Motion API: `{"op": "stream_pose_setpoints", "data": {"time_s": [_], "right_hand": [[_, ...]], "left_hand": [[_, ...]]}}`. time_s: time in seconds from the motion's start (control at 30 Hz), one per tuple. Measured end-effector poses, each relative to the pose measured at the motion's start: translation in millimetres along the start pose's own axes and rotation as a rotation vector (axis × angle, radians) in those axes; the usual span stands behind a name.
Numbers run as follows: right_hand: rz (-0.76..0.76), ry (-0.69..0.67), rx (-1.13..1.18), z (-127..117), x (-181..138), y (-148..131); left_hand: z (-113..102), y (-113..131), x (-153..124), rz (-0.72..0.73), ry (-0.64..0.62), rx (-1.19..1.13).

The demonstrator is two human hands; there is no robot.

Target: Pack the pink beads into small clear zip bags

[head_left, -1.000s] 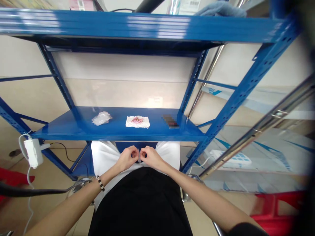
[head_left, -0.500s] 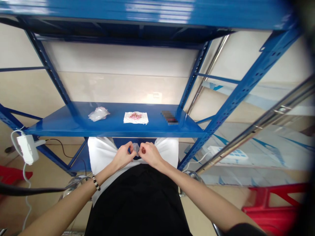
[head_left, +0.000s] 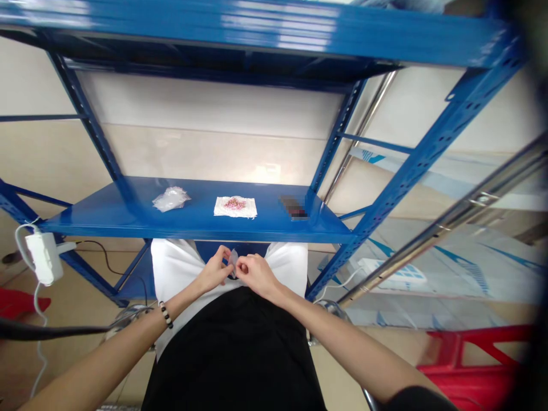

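Over my lap, just in front of the shelf's edge, my left hand (head_left: 216, 269) pinches a small clear plastic bag (head_left: 233, 258). My right hand (head_left: 256, 273) is closed beside it, its thumb and fingertips pressed together at the bag's right side. Whether anything is inside the bag I cannot make out. On the blue shelf (head_left: 197, 222) beyond lies a white cloth or tissue (head_left: 220, 210) with a heap of small pink pieces (head_left: 235, 203) on it. To its left is a pile of clear plastic bags (head_left: 171, 198).
A blurred-out dark flat object (head_left: 293, 206) lies at the shelf's right. Blue uprights (head_left: 428, 154) and an upper shelf (head_left: 171, 23) frame the space. A white power strip (head_left: 44, 258) hangs at left; a red stool (head_left: 466, 365) stands at lower right.
My hands have come closer together, and my right hand has moved left onto the bag. The bag looks narrower and more upright. The view has shifted slightly.
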State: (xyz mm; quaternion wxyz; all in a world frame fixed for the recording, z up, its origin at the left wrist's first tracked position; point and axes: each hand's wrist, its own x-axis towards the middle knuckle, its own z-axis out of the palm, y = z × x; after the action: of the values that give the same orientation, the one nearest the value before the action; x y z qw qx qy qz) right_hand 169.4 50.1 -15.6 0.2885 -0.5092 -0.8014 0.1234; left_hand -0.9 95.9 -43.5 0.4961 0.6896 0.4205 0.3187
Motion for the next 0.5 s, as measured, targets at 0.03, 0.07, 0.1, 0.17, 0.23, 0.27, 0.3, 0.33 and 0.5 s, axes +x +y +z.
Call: {"op": "stream_pose_setpoints", "data": {"time_s": [0.03, 0.07, 0.1, 0.17, 0.23, 0.27, 0.3, 0.33, 0.5], "right_hand": [[0.006, -0.003, -0.003, 0, -2, -2], [0.009, -0.005, -0.003, 0, -3, -4], [0.007, -0.006, -0.001, 0, -3, -5], [-0.005, -0.005, 0.001, -1, -2, -7], [-0.006, 0.012, -0.012, -2, 2, -8], [0.005, 0.026, -0.028, -3, 4, -8], [0.02, 0.043, -0.048, -3, 5, -8], [0.036, 0.06, -0.069, -4, 6, -9], [0.088, 0.091, -0.095, -8, 0, -17]], "left_hand": [[0, -2, -1, 0.005, 0.006, 0.016], [1, -3, -1, 0.006, 0.008, 0.023], [1, -3, -1, 0.002, 0.005, 0.019], [1, -2, 1, -0.015, -0.014, -0.019], [2, 2, 4, -0.034, -0.034, -0.07], [1, 4, 5, -0.04, -0.039, -0.092], [1, 5, 6, -0.044, -0.039, -0.11], [0, 7, 7, -0.049, -0.035, -0.124], [-5, 14, 1, -0.081, 0.007, -0.222]]}}
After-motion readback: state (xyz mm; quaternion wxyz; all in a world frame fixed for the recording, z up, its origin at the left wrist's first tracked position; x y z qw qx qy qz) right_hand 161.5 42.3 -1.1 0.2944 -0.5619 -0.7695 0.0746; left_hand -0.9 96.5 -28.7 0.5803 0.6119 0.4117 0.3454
